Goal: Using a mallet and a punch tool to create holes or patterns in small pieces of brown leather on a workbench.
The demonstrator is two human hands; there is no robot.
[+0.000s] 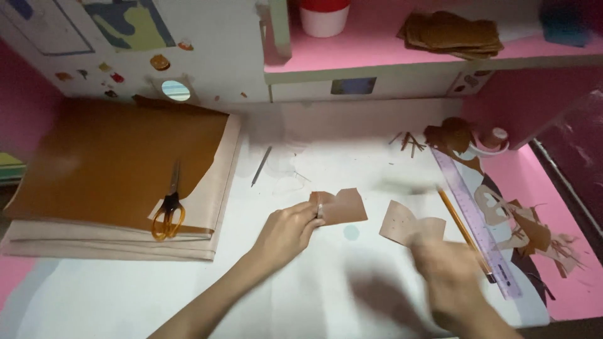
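- Pinching a small brown leather piece (339, 207) at mid-table, our left hand (286, 233) grips its left edge — best held flat.
- Our right hand (449, 276) is blurred; grip unclear, touching a tan piece (408, 227).
- Pencil (461, 229) and ruler (474, 220) lie just right.

Orange-handled scissors (168, 213) lying on a large brown leather sheet (113, 160) stacked over beige sheets at left. Thin grey awl (261, 166) on the white surface (301, 295). Translucent purple ruler (475, 220) beside an orange pencil (461, 229), near brown leather offcuts (537, 235). Red-lidded white jar (323, 16) and stacked brown leather pieces (452, 32) up on the pink shelf (377, 47).
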